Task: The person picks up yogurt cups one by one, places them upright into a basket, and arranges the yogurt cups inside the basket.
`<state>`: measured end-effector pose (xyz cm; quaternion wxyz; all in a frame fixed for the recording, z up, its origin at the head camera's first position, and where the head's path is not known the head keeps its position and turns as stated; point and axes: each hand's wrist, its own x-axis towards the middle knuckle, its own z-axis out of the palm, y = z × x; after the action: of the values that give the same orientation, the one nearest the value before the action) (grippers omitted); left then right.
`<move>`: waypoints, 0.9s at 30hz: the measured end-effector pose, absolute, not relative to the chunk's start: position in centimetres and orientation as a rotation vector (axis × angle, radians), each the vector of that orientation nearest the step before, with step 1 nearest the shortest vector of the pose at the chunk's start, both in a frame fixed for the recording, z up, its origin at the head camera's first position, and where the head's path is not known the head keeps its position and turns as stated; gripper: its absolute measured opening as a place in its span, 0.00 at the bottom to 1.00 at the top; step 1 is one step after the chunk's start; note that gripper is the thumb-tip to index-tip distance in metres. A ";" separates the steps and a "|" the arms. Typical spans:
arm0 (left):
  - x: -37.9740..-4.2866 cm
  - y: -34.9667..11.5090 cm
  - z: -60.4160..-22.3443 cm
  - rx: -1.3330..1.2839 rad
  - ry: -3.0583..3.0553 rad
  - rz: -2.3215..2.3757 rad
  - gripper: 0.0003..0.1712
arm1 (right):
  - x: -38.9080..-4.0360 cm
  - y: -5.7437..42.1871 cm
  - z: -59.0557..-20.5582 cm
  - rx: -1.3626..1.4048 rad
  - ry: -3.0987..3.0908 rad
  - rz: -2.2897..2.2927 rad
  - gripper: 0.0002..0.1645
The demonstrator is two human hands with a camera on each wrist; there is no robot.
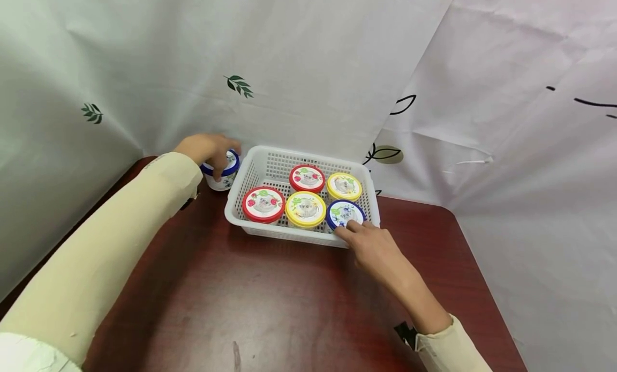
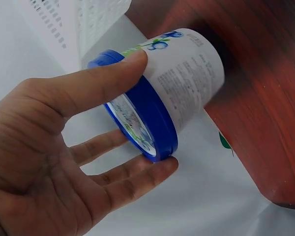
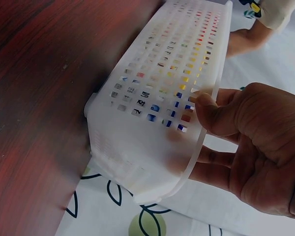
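In the head view, my left hand point(image 1: 212, 149) is over a white tub with a blue lid point(image 1: 223, 181), outside the basket at its left. The left wrist view shows the thumb on the tub's side by the lid and the fingertips at the opposite lid edge; blueberries are printed on the tub point(image 2: 187, 73). My right hand point(image 1: 376, 248) is at the front right corner of the white basket point(image 1: 279, 231), beside another blue-lidded tub point(image 1: 344, 211). In the right wrist view, the thumb laps over the basket's rim point(image 3: 191, 167) from outside, with the fingers inside the wall.
Inside the basket stand two red-lidded tubs point(image 1: 263, 203) and two yellow-lidded tubs point(image 1: 306, 208). The back left of the basket holds no tub. A dark red wooden table point(image 1: 270, 297) carries everything, and a pale leaf-printed cloth point(image 1: 308, 66) hangs behind and at the sides.
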<state>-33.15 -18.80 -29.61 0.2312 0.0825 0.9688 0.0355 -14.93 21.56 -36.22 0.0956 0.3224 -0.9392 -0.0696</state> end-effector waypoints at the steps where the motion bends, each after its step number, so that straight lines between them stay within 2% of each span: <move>1: -33.1 -18.9 -29.5 0.231 2.665 0.087 0.54 | -14.9 21.5 -36.2 0.956 -2.783 -0.209 0.27; 12: -33.0 -18.5 -28.4 0.262 2.713 -0.052 0.55 | -15.0 21.5 -36.2 0.955 -2.782 -0.212 0.27; 27: -31.3 -18.1 -25.7 0.204 2.821 -0.011 0.53 | -15.1 21.4 -36.2 0.954 -2.790 -0.203 0.25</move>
<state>-31.32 -18.12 -25.72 0.1562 0.0714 0.9851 -0.0038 -15.13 21.41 -36.21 0.0927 0.3212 -0.9400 -0.0685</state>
